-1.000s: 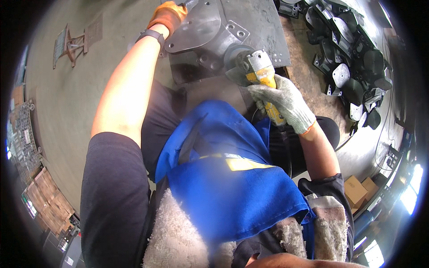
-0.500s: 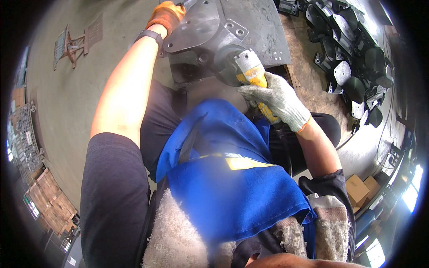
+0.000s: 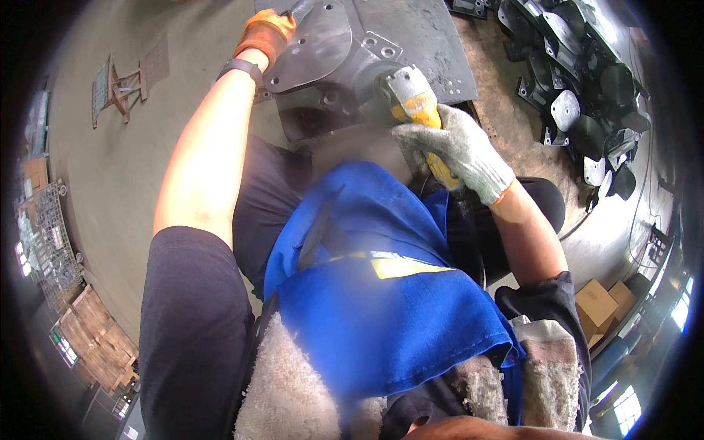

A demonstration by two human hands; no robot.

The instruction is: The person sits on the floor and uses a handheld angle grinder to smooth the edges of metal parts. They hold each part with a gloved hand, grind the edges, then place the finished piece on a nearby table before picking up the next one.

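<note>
My right hand (image 3: 463, 152), in a grey knitted glove, is closed round the body of a yellow and grey angle grinder (image 3: 419, 106). The grinder's head and blurred disc lie over the near right part of a dark metal bracket (image 3: 314, 50), close to its tab with two holes. Whether the disc touches the metal cannot be told. At the bracket's far left, my left hand (image 3: 265, 37) in an orange glove has its fingers wrapped round a raised edge of it. Beneath the bracket is a dark metal plate (image 3: 433, 59).
Several black brackets (image 3: 565, 110) are heaped at the right on a brown board (image 3: 490, 88). A cable (image 3: 469, 235) runs down from the grinder past my right leg. Cardboard boxes (image 3: 595, 304) stand at lower right, a rusty metal stand (image 3: 121, 88) at far left.
The grinder has moved slightly farther away over the bracket. My left hand keeps its hold. The whole view has shifted a little.
</note>
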